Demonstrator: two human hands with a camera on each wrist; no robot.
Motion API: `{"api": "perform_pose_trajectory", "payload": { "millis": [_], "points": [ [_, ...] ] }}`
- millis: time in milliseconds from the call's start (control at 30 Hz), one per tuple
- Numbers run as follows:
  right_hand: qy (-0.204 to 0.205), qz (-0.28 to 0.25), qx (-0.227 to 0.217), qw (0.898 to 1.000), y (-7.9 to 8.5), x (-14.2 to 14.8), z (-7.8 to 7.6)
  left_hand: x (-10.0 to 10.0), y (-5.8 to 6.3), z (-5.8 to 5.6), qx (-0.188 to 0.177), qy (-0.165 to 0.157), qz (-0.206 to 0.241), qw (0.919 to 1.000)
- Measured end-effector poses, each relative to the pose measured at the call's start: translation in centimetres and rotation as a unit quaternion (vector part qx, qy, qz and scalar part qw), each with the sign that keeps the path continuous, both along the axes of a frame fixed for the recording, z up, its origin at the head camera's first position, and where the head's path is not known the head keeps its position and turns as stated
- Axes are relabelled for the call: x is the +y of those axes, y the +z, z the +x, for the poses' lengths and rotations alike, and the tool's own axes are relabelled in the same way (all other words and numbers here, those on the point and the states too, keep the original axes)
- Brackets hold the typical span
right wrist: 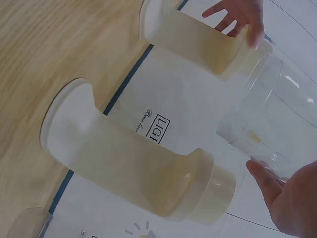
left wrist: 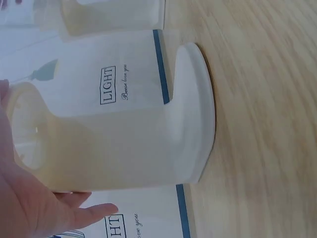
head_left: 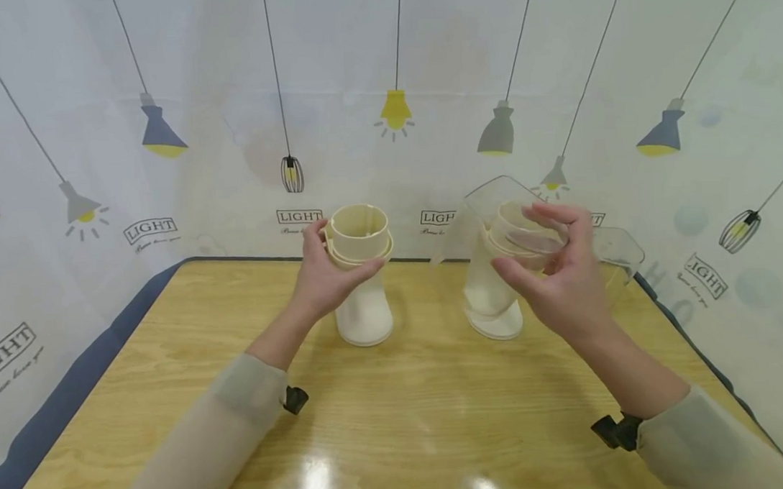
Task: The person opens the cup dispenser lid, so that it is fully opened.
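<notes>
Two cream plastic stands with round, open-topped collars stand upright on the table. At the left stand (head_left: pixel 364 314), my left hand (head_left: pixel 324 272) grips the collar, thumb across its front. My right hand (head_left: pixel 564 274) holds a clear plastic container (right wrist: pixel 282 114) between thumb and fingers, near the top of the right stand (right wrist: pixel 133 158). In the head view the container's see-through walls overlap that stand. In the right wrist view the container is tilted and apart from the nearer stand's collar. Part of the right hand's grip is outside that view.
Another clear plastic piece (head_left: pixel 618 247) is behind my right hand, at the table's right edge. The wooden table (head_left: pixel 397 417) has a dark blue border at its back, where a cloth backdrop (head_left: pixel 333 52) printed with lamps hangs. Black straps are on both wrists.
</notes>
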State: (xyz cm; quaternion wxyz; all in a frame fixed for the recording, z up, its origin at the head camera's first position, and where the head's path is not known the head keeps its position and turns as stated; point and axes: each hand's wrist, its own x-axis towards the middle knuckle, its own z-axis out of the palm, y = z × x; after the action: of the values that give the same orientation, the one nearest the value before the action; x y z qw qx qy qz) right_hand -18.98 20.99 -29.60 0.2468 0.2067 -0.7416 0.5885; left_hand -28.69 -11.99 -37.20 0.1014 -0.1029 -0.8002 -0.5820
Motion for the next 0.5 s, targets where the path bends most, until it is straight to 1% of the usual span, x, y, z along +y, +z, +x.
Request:
{"api": "perform_pose_trajectory", "payload": {
  "millis": [100, 233, 333, 400, 500],
  "points": [
    [-0.016, 0.028, -0.004, 0.999, -0.7, 1.0, 0.8, -0.5, 0.0, -0.3, -0.009, -0.014, 0.0, 0.9999],
    [-0.026, 0.045, -0.004, 0.999, -1.8, 2.2, 1.6, -1.1, -0.2, -0.6, -0.016, -0.019, -0.014, 0.9996],
    [-0.046, 0.065, -0.015, 0.997, -2.7, 3.2, 2.3, -1.4, -0.2, -0.9, -0.017, -0.026, -0.019, 0.9993],
    [-0.074, 0.093, -0.029, 0.992, -3.2, 4.1, 2.8, -1.6, -0.2, -1.0, -0.019, -0.033, -0.02, 0.9991],
    [-0.111, 0.135, -0.052, 0.983, -4.0, 5.5, 3.4, -1.8, -0.2, -1.2, -0.024, -0.041, -0.022, 0.9986]
  ]
}}
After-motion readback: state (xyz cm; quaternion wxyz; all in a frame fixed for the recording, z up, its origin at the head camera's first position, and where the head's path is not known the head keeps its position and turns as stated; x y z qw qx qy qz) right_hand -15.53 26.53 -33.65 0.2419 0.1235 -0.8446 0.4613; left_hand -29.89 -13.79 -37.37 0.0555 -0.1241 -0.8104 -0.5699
